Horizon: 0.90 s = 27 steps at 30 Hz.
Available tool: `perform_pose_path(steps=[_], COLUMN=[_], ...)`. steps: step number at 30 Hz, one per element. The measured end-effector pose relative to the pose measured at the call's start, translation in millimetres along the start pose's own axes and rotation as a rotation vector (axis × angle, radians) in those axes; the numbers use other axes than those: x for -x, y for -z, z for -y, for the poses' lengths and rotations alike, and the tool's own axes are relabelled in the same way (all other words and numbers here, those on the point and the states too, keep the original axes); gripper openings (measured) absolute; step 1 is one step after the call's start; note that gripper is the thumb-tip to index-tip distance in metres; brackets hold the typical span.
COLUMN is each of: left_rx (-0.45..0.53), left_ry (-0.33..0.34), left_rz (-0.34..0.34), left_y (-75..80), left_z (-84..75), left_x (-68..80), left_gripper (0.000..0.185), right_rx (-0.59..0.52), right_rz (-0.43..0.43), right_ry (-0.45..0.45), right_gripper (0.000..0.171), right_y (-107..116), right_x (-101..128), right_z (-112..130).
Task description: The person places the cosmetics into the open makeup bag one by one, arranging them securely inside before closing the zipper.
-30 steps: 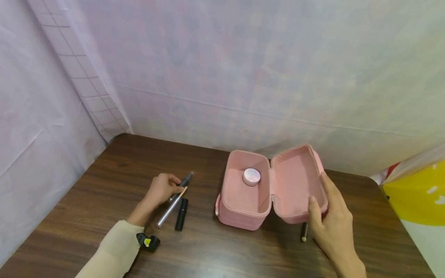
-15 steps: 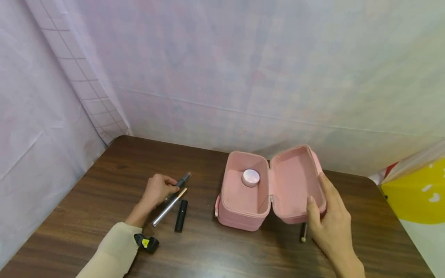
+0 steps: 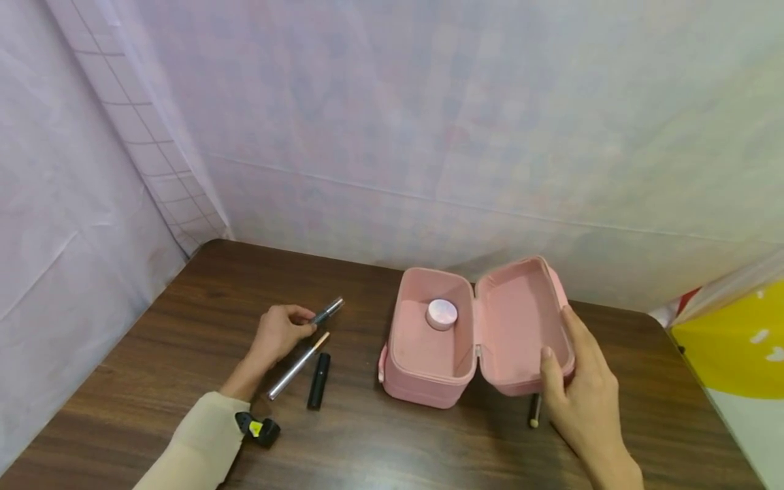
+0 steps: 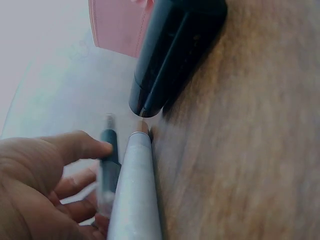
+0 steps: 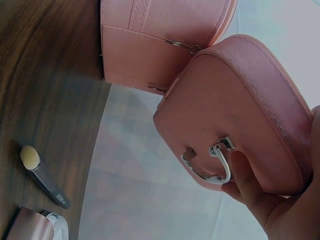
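Note:
My left hand pinches a slim dark pen-like tube with a clear, silvery end, between thumb and fingers at the left of the table. Beside it lies a silver stick with a gold-coloured end, and right of that a black tube. In the left wrist view the pinched tube is close alongside the silver stick. My right hand grips the rim of the lid of a pink cosmetic case, holding it tilted back. Inside the case sits a round white-topped jar.
A makeup brush lies partly behind the lid; the right wrist view shows the brush near a brownish-pink object with a clear part. Pale curtains hang behind the wooden table. Yellow material is at the right.
The silver stick has shifted slightly left, and the left hand has drawn a little left with the dark tube, which now stands apart from the stick. The right hand keeps its hold on the lid.

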State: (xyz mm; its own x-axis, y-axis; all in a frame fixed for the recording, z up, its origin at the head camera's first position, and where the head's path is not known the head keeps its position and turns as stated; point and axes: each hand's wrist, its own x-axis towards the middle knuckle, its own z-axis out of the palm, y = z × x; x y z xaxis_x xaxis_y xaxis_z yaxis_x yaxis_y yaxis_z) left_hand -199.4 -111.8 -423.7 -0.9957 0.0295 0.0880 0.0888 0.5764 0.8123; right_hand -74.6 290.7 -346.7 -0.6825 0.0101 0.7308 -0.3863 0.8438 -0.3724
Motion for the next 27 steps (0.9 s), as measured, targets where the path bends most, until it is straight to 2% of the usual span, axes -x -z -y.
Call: perform_pose_path(steps=[6,12,19,27], left_rx=[0.091,0.176,0.310,0.364], left_ry=[-0.073,-0.127,-0.114,-0.098], left_rz=[-0.068,-0.095,-0.078,-0.114], left_y=[0.7,3.4,4.3,-0.1], left_z=[-9.3,-23.9,-41.8,-64.8], left_x=[-0.4,2.9,9.6,14.8], left_gripper=[0.023,0.024,0.025,0.024], right_rx=[-0.002,0.002,0.004,-0.004], right_rz=[0.004,0.004,0.002,0.001], right_ry=[0.003,0.000,0.001,-0.008], right_gripper=[0.061,0.061,0.060,0.060], right_y=[1,1,1,1], right_x=[-2,-3,-2,-1], right_z=[2,2,3,2])
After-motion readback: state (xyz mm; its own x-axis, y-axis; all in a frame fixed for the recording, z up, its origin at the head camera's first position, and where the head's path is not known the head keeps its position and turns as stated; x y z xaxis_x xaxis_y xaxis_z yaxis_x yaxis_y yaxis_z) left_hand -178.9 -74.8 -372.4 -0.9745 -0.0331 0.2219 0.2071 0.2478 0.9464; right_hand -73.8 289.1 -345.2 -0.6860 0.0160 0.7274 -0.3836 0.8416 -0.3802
